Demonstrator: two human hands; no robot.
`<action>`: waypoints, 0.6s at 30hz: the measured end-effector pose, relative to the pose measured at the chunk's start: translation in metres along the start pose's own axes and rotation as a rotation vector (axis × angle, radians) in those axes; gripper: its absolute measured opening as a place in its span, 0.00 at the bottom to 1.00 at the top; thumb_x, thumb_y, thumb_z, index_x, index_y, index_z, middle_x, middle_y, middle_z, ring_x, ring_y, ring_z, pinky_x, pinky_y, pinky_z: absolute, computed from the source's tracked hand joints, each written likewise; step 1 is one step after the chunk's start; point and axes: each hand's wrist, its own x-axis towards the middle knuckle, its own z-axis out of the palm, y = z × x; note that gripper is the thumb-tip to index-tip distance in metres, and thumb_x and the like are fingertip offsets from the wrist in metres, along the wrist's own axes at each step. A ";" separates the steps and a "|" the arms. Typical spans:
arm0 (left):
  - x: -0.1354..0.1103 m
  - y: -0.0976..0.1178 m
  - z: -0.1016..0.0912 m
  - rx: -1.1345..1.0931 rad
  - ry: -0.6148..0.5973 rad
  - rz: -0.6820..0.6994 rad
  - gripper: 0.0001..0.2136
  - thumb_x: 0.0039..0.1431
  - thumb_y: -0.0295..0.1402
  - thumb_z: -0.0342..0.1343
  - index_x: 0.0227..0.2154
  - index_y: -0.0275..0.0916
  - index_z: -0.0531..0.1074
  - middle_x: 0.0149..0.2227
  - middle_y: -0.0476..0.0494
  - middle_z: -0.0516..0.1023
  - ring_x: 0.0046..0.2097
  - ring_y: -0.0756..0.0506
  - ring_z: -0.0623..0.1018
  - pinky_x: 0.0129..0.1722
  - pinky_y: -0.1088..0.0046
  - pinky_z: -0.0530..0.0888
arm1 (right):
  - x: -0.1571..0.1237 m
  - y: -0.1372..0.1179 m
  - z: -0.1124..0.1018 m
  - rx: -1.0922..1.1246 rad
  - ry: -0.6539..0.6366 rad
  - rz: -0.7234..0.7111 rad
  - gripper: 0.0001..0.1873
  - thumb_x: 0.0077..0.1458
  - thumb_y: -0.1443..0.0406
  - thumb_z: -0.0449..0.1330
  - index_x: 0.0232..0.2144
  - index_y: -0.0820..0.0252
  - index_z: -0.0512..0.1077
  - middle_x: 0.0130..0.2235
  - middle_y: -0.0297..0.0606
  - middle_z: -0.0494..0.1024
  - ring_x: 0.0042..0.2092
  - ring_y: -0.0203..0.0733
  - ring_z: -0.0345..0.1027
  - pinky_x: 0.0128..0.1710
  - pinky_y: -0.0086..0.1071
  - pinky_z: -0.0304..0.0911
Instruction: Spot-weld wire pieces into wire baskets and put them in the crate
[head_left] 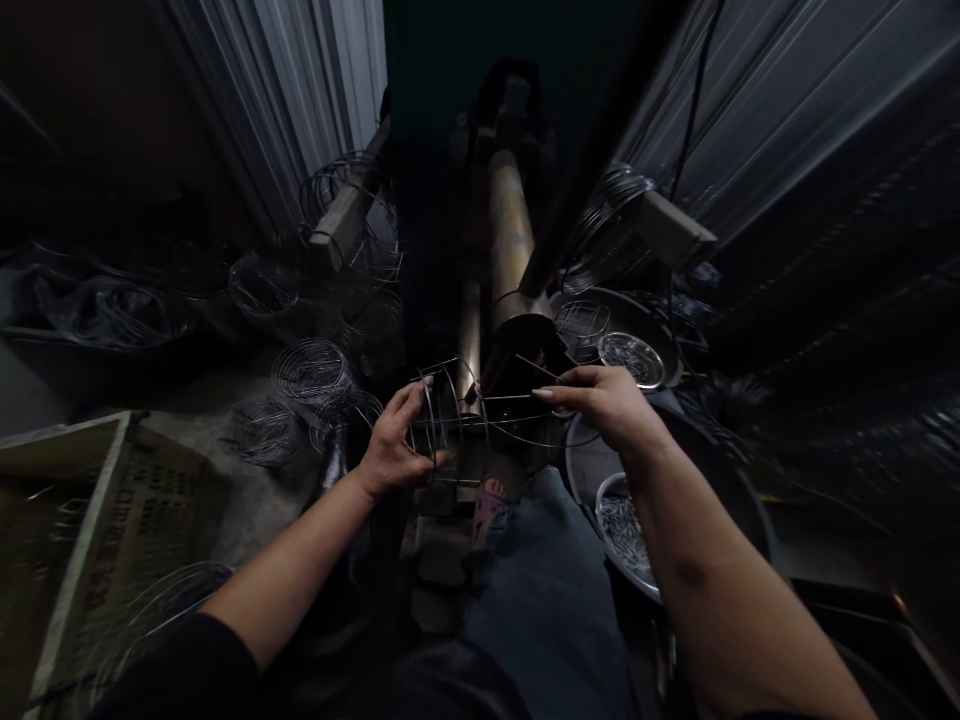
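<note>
Left hand point(391, 445) grips wire frame point(448, 420) above concrete floor point(247, 440).

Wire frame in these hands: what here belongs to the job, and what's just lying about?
Seems part of the job:
left hand
right hand
wire frame
bowl of wire pieces

Seems just lying about:
wire cages
crate
black plastic bag

Dim light is barely reaching the wire frame point(457, 400), deep shadow is filling 12 o'clock, and corrugated sheeting point(787, 130) is warping toward 2 o'clock.
</note>
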 end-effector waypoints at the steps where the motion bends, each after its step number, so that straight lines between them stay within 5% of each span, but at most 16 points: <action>1: 0.000 0.000 0.000 -0.007 -0.002 -0.003 0.39 0.38 0.33 0.64 0.56 0.32 0.59 0.55 0.34 0.62 0.55 0.42 0.66 0.56 0.64 0.67 | 0.001 0.001 0.000 -0.002 -0.002 0.001 0.28 0.28 0.54 0.70 0.29 0.73 0.73 0.26 0.42 0.71 0.25 0.29 0.61 0.22 0.18 0.55; 18: 0.002 -0.002 0.005 -0.076 0.013 -0.038 0.37 0.38 0.34 0.66 0.54 0.34 0.61 0.55 0.36 0.62 0.56 0.43 0.66 0.56 0.64 0.66 | 0.010 0.002 -0.004 -0.081 0.005 -0.056 0.27 0.31 0.53 0.69 0.28 0.72 0.73 0.23 0.38 0.68 0.22 0.25 0.56 0.21 0.17 0.49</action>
